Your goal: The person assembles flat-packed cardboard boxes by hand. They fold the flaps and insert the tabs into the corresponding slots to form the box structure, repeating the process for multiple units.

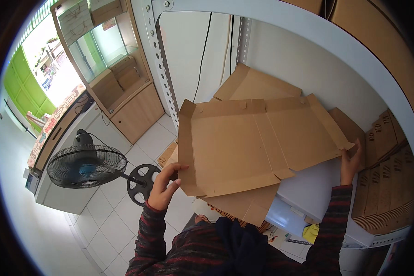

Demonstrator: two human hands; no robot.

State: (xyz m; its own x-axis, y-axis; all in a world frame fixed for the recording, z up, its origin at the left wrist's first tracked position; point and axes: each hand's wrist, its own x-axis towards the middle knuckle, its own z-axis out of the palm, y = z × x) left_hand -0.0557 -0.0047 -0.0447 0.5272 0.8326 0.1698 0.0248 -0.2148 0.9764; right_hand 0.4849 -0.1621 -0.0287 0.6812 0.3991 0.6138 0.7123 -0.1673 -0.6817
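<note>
A large unfolded cardboard box (pixel 230 142), brown and creased, with its side flaps partly raised, spreads in front of me. On its left flap my left hand (pixel 164 187) has its fingers curled at the edge, thumb just below. My right hand (pixel 350 161) pinches the far right corner flap; some fingertips are hidden behind the card. Beneath it, another flat cardboard sheet (pixel 248 207) shows along the near edge. Behind it leans one more cardboard piece (pixel 257 85).
A metal shelf frame (pixel 168 69) surrounds the work spot. Stacked folded cardboard (pixel 384 184) fills the right side. A pale plastic container (pixel 285 214) and yellow item (pixel 310 233) sit below. To the left stand a black fan (pixel 87 165) and a glass-fronted cabinet (pixel 135 99).
</note>
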